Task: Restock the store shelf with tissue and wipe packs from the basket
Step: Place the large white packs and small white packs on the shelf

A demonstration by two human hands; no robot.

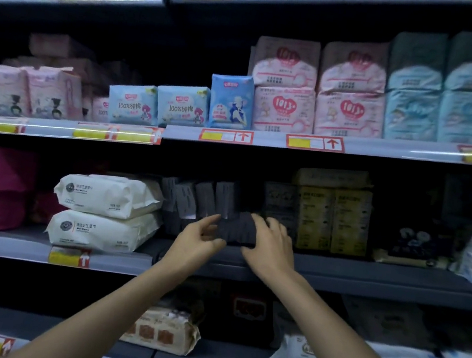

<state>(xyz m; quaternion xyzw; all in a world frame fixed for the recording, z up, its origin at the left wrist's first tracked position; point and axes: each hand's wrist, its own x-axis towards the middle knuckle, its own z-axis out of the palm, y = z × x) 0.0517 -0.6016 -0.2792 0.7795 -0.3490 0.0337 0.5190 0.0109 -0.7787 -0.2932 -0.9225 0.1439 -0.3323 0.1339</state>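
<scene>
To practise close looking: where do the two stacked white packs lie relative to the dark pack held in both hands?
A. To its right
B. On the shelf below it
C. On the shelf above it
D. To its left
D: the white packs sit stacked on the same shelf, left of the dark pack that the left hand and right hand grip.

One head-worn wide-angle view, facing the store shelf head-on, close up.
</scene>
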